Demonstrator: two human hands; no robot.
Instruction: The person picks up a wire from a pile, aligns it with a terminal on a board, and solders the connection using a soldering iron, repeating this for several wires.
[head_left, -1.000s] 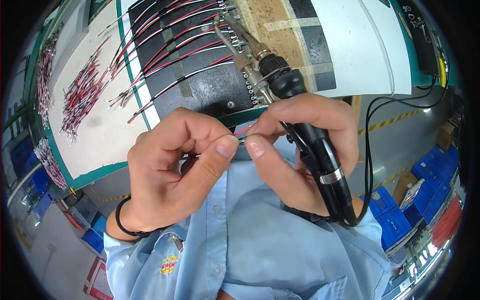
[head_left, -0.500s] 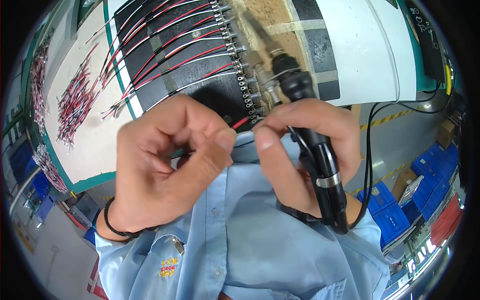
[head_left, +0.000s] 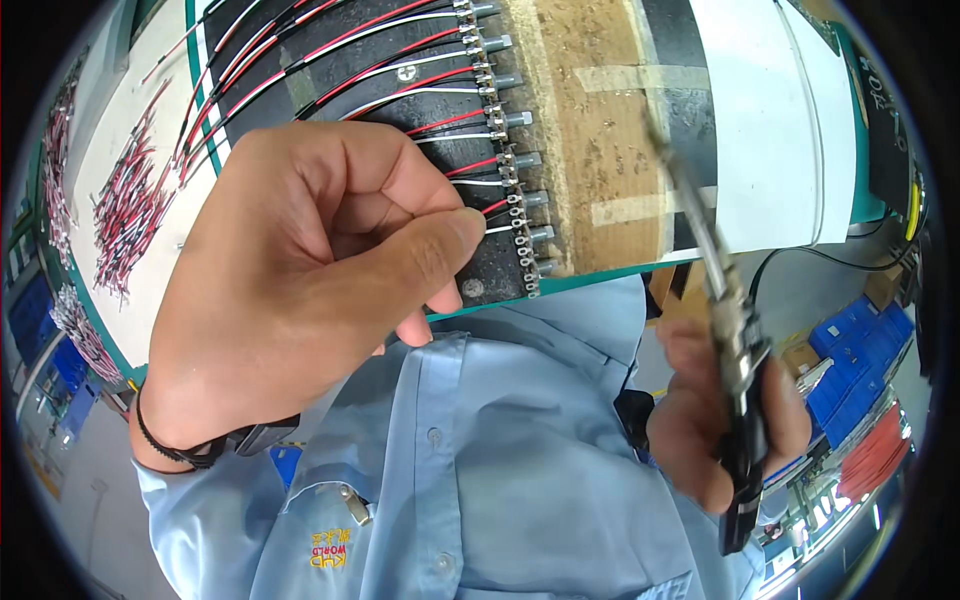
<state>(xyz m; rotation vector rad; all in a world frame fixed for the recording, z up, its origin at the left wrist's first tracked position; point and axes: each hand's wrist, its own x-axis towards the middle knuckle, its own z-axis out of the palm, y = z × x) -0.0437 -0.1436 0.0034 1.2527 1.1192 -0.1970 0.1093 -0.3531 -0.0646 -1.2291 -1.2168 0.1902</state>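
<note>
My left hand [head_left: 330, 240] is over the black board, thumb and forefinger pinched on thin wires. A short red wire [head_left: 496, 207] and a white wire [head_left: 497, 230] run from the fingertips to terminals near the lower end of a row of small metal connectors [head_left: 519, 160]. Most of their length is hidden by the hand. My right hand [head_left: 700, 420], smeared by motion, is closed round the black handle of a soldering iron [head_left: 738, 370]. Its metal shaft points up and left, apart from the connectors. Higher up the row, red, white and black wires [head_left: 350, 45] join the terminals.
Bundles of red, white and black wires [head_left: 130, 200] lie on the pale mat at left. The black board [head_left: 460, 115] has a brown, taped strip [head_left: 590, 130] at its right, beside a white sheet [head_left: 770, 130]. A black cable [head_left: 830, 258] hangs at right; blue bins [head_left: 850, 360] stand beyond.
My right hand has swung right and down with the soldering iron, away from the connectors. My left hand has shifted slightly left; the board and connector row appear lower and farther right.
</note>
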